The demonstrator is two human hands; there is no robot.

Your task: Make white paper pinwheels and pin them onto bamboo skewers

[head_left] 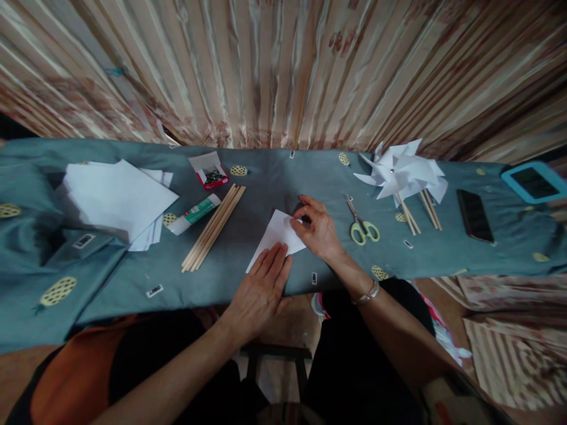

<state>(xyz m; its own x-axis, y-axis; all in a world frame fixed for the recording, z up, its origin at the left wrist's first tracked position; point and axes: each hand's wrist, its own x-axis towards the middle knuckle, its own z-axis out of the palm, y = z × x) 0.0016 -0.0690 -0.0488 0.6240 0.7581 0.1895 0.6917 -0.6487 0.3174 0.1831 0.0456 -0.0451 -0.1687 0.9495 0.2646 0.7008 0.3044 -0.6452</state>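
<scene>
A small white sheet of paper (275, 235) lies on the blue-grey cloth (266, 177) in front of me. My left hand (261, 289) rests flat on its near corner, fingers together. The fingertips of my right hand (316, 227) pinch or press the sheet's right edge. A bracelet sits on my right wrist.
Left of the sheet lie a bundle of wooden sticks (213, 227), a glue tube (195, 213), a small open red box (210, 171) and a stack of white paper (117, 200). To the right are green-handled scissors (362, 224), white paper pinwheels (403, 171), a black phone (475, 215) and a blue-cased tablet (534, 182).
</scene>
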